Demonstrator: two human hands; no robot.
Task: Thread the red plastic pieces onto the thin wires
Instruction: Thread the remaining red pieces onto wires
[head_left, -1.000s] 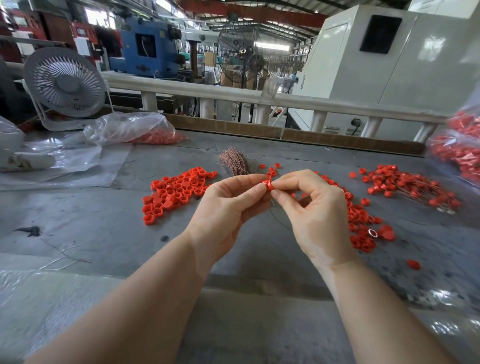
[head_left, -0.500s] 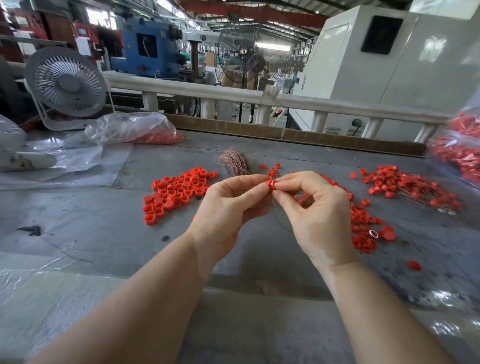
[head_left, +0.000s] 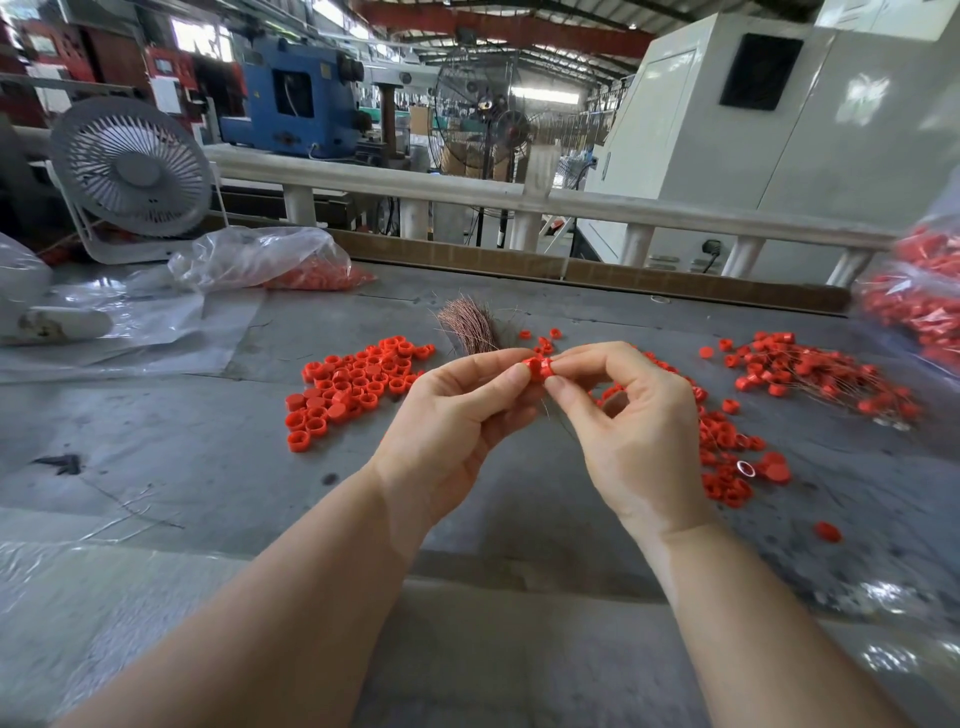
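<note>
Now a red piece (head_left: 537, 368) is pinched between both hands, left hand (head_left: 457, 415) and right hand (head_left: 631, 431), above the worktop (head_left: 208, 467). Threaded pieces (head_left: 821, 379) are heaped far right; loose pieces (head_left: 353, 379) and wires (head_left: 470, 327) remain left.

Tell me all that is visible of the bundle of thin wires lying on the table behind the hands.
The bundle of thin wires is a tuft of many fine strands, copper-pink and metallic in look. It lies on the grey table, just behind the left hand, between two heaps of red plastic pieces. The far ends fan out like a brush; the near end is hidden by the fingers, so contact there cannot be judged.
</note>
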